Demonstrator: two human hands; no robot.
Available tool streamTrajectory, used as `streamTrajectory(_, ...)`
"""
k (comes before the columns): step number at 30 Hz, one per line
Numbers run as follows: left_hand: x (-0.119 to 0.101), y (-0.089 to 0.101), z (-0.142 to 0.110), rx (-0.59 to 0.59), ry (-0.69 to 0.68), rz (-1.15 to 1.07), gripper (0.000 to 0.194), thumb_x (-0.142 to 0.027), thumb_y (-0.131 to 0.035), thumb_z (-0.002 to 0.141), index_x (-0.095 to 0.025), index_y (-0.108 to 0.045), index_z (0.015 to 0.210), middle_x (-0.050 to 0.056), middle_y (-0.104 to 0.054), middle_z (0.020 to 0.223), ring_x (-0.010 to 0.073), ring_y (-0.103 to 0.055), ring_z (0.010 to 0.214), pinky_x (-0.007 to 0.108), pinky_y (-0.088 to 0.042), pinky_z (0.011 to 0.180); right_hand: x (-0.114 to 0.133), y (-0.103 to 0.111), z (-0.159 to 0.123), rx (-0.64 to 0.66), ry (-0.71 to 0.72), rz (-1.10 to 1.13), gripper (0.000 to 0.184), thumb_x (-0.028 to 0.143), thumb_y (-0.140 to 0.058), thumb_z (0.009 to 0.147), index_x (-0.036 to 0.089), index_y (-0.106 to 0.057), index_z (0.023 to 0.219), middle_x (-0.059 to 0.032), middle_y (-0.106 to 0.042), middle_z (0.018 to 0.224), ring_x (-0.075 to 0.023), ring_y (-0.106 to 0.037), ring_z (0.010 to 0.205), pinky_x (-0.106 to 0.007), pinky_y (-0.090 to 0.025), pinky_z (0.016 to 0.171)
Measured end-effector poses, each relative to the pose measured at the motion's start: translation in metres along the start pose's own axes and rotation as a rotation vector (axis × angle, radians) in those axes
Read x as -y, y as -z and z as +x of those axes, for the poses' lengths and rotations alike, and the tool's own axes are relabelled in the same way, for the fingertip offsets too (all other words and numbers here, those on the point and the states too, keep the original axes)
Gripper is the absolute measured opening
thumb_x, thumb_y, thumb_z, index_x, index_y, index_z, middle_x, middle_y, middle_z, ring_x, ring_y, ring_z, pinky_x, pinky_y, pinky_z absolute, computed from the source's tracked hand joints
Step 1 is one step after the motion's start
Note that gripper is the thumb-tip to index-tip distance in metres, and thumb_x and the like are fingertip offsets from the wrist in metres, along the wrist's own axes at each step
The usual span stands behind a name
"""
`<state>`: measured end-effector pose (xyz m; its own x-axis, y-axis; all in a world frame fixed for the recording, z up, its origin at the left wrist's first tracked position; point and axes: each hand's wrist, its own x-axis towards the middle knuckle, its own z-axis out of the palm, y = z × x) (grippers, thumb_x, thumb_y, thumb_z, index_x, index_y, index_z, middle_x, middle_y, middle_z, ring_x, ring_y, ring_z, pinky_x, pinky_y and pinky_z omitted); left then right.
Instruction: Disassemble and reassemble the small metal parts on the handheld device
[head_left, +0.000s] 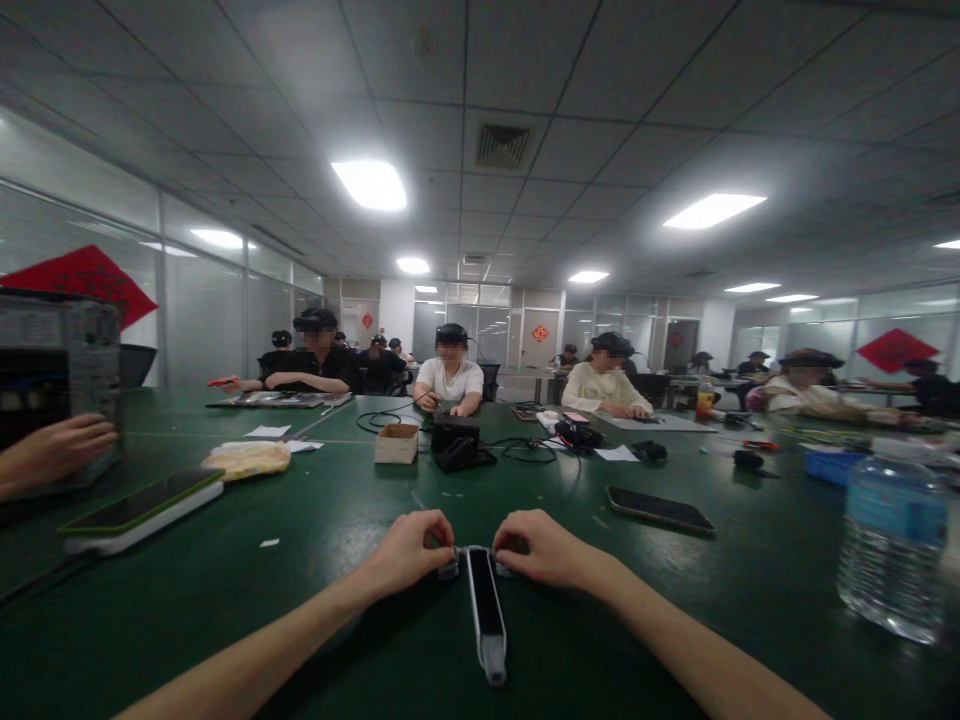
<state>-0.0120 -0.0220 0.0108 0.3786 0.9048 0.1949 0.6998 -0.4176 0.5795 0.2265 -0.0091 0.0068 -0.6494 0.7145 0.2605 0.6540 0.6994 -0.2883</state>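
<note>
A slim white pen-shaped device [487,600] with a long black face lies on the green table in front of me, its narrow grey tip pointing toward me. To its left, my left hand [417,548] is closed in a pinch on a small greyish, partly clear piece [448,566]. My right hand [541,548] pinches a similar small piece [502,566] close by the device's right side. Fingers partly cover both pieces, so I cannot make out their kind. Neither hand is wrapped around the device itself.
A dark phone [661,510] and a water bottle [892,545] stand to the right. On the left are a green-edged phone [142,500] on a white block and a computer case [94,370] with another person's hand on it. A small box [396,444] sits ahead, with several people beyond.
</note>
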Motion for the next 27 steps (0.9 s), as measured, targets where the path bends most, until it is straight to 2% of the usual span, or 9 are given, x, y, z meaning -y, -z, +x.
streamTrajectory(8,-0.007,0.004,-0.003,0.023,-0.018,0.008,0.022,-0.033,-0.054,0.078,-0.017,-0.064,0.089,0.004,-0.068,0.093,0.0196,-0.061,0.083,0.026,-0.046,0.070,-0.002,0.000,0.002,0.014,0.011,-0.031,0.017,0.029,-0.057,0.084,0.018,-0.068,0.092,-0.0028,-0.065,0.088,-0.0136,-0.059,0.076,-0.023,-0.047,0.070)
streamTrajectory(15,-0.001,0.001,0.002,0.010,-0.053,0.040,0.021,-0.031,-0.059,0.074,-0.017,-0.064,0.088,0.003,-0.068,0.092,0.0187,-0.062,0.081,0.026,-0.046,0.070,-0.001,0.000,0.002,-0.013,0.035,-0.044,0.014,0.022,-0.060,0.081,0.016,-0.069,0.090,-0.0037,-0.066,0.083,-0.0134,-0.059,0.074,-0.023,-0.046,0.069)
streamTrajectory(20,0.002,-0.001,0.001,0.017,-0.049,0.002,0.022,-0.026,-0.062,0.072,-0.016,-0.064,0.091,0.003,-0.068,0.089,0.0177,-0.062,0.081,0.025,-0.047,0.070,-0.004,-0.002,0.001,-0.015,0.032,-0.011,0.015,0.023,-0.058,0.082,0.016,-0.069,0.089,-0.0037,-0.066,0.084,-0.0135,-0.059,0.074,-0.023,-0.046,0.069)
streamTrajectory(27,0.007,-0.003,0.002,0.003,-0.062,-0.049,0.022,-0.030,-0.061,0.076,-0.016,-0.063,0.093,0.003,-0.068,0.093,0.0169,-0.063,0.082,0.024,-0.049,0.069,-0.006,-0.004,0.000,0.010,0.026,0.003,0.018,0.028,-0.056,0.084,0.016,-0.068,0.091,-0.0037,-0.065,0.086,-0.0143,-0.058,0.074,-0.025,-0.047,0.069)
